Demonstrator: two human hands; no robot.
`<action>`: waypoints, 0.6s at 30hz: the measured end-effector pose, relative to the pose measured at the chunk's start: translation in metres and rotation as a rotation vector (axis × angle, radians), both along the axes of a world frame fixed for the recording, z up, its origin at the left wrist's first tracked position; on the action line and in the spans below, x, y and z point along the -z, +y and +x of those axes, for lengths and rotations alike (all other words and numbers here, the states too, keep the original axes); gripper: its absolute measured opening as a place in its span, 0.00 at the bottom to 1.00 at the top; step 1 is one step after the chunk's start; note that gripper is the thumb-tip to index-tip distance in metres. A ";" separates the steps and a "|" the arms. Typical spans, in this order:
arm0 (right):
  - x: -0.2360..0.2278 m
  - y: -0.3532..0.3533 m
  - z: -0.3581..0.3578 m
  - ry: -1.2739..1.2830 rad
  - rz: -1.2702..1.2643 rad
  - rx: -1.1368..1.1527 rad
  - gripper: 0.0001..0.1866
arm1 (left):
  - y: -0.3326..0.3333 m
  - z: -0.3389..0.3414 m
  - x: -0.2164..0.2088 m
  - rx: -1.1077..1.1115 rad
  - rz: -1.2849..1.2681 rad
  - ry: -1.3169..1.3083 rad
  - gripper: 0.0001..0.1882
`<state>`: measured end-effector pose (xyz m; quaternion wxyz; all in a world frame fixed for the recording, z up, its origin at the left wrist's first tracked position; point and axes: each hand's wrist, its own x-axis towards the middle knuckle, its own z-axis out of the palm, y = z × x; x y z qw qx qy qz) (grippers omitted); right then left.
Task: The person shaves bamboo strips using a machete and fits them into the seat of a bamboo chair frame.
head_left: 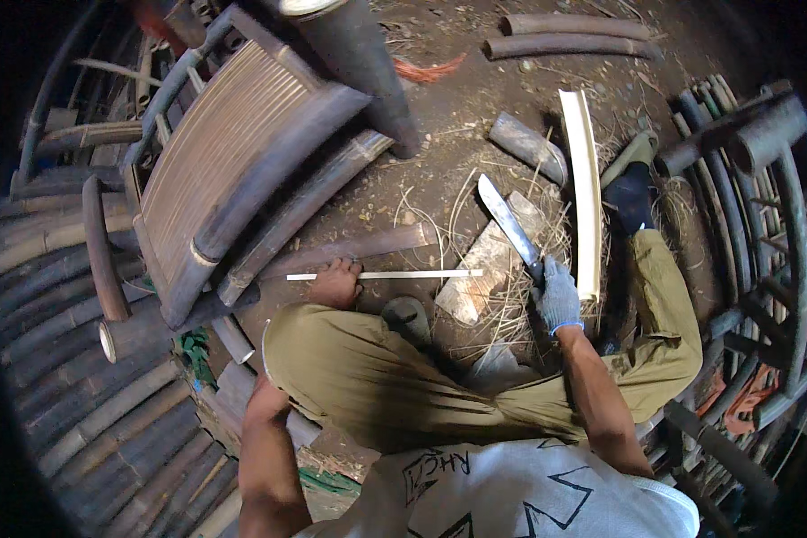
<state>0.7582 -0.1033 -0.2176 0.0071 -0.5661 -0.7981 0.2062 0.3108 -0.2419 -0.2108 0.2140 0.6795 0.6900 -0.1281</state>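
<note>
My right hand [559,296], in a grey-blue knitted glove, is closed round the handle of a machete [506,215]. Its bright blade points forward and left, over a worn wooden block [498,247]. Bare, my left hand [336,285] is closed on a thin pale bamboo strip [412,275] beside my left knee. The strip lies crosswise, and its right end reaches over the block, apart from the blade. Just right of the gloved hand, a long split bamboo piece [583,179] lies with its pale hollow side up.
A bamboo bench [242,152] stands at the left, near a thick upright bamboo post [359,72]. Stacked bamboo poles [90,403] fill the lower left. A bamboo frame [789,224] stands at the right. Shavings and a short bamboo piece [524,143] lie on the dirt floor.
</note>
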 end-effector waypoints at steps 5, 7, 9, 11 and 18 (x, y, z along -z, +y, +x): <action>-0.005 0.003 0.000 0.023 -0.119 0.075 0.30 | -0.016 -0.015 0.027 -0.012 -0.210 0.078 0.16; -0.023 0.003 0.007 0.035 -0.191 0.162 0.24 | 0.021 -0.016 -0.011 0.000 -0.334 0.070 0.13; -0.055 0.017 0.002 0.092 -0.477 0.232 0.19 | 0.031 -0.030 -0.090 0.047 -0.208 -0.043 0.13; -0.041 0.010 0.011 0.401 -0.460 0.254 0.17 | 0.062 -0.034 -0.156 -0.238 -0.314 -0.386 0.09; -0.056 0.016 -0.019 0.546 -0.257 0.306 0.17 | 0.108 0.073 -0.260 -0.724 -0.638 -0.812 0.12</action>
